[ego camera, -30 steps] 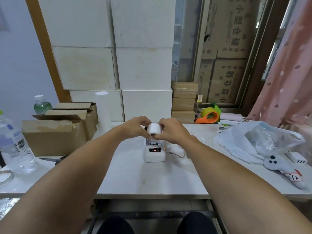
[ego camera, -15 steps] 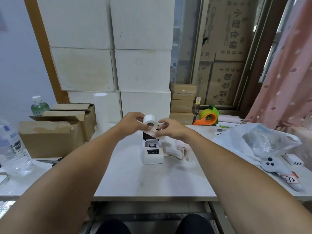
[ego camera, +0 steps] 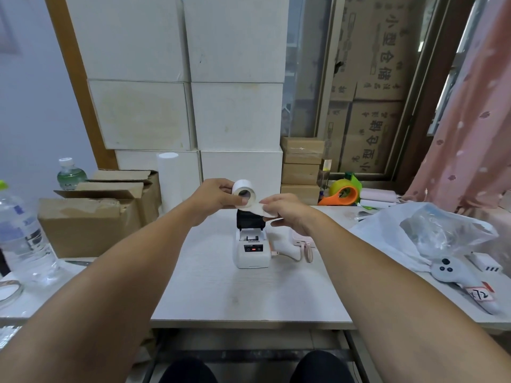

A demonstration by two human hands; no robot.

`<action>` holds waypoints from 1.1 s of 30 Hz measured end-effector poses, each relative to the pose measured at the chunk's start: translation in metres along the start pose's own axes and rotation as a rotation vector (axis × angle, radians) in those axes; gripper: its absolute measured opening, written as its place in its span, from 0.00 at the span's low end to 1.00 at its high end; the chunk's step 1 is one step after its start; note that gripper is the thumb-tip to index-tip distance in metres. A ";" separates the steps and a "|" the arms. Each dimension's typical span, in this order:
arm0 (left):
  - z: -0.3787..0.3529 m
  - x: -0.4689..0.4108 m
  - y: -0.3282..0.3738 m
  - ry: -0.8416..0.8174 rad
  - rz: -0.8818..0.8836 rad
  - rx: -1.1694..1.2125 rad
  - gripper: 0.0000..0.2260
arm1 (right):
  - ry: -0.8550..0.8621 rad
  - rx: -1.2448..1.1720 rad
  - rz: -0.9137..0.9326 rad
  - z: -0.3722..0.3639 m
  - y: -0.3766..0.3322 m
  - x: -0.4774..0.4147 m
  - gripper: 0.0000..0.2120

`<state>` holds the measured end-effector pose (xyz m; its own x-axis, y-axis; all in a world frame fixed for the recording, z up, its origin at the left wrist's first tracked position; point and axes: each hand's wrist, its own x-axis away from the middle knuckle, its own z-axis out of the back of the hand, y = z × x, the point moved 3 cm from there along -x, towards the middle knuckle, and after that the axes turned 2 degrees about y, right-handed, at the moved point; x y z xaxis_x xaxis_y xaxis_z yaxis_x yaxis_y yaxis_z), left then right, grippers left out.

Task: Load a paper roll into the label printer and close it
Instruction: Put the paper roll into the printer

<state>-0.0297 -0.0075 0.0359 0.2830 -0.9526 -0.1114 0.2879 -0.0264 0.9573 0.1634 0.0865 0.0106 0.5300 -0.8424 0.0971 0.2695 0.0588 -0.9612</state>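
Observation:
A small white label printer (ego camera: 251, 252) stands in the middle of the white table (ego camera: 221, 294) with its black lid raised and a red light on its front. Above it I hold a white paper roll (ego camera: 243, 192). My left hand (ego camera: 218, 199) grips the roll from the left, its hollow core facing me. My right hand (ego camera: 284, 211) pinches the loose end of the paper, pulled out to the right of the roll. Both hands hover just over the open lid.
Cardboard boxes (ego camera: 91, 217) and water bottles (ego camera: 22, 244) stand at the left. At the right lie a plastic bag (ego camera: 431, 233), a white handheld device (ego camera: 459, 280) and an orange tape dispenser (ego camera: 344, 193). A pink cable object (ego camera: 301, 244) lies beside the printer. White boxes are stacked behind.
Both hands lifted the roll up off the printer. The roll's core turned to face me, and my right hand has drawn a strip of paper out to the right.

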 end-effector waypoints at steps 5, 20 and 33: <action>0.005 0.002 -0.008 -0.037 0.008 -0.088 0.15 | 0.183 -0.019 0.024 0.018 0.008 -0.002 0.08; -0.018 -0.003 -0.011 0.040 -0.106 -0.754 0.17 | 0.202 -0.066 0.180 -0.013 -0.019 -0.004 0.11; -0.027 0.006 -0.013 0.279 -0.182 -0.675 0.22 | 0.185 0.288 0.304 -0.036 -0.033 -0.003 0.06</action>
<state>-0.0075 -0.0046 0.0155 0.3734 -0.8363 -0.4015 0.8248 0.1013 0.5562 0.1240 0.0675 0.0329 0.4741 -0.8437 -0.2517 0.3505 0.4431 -0.8251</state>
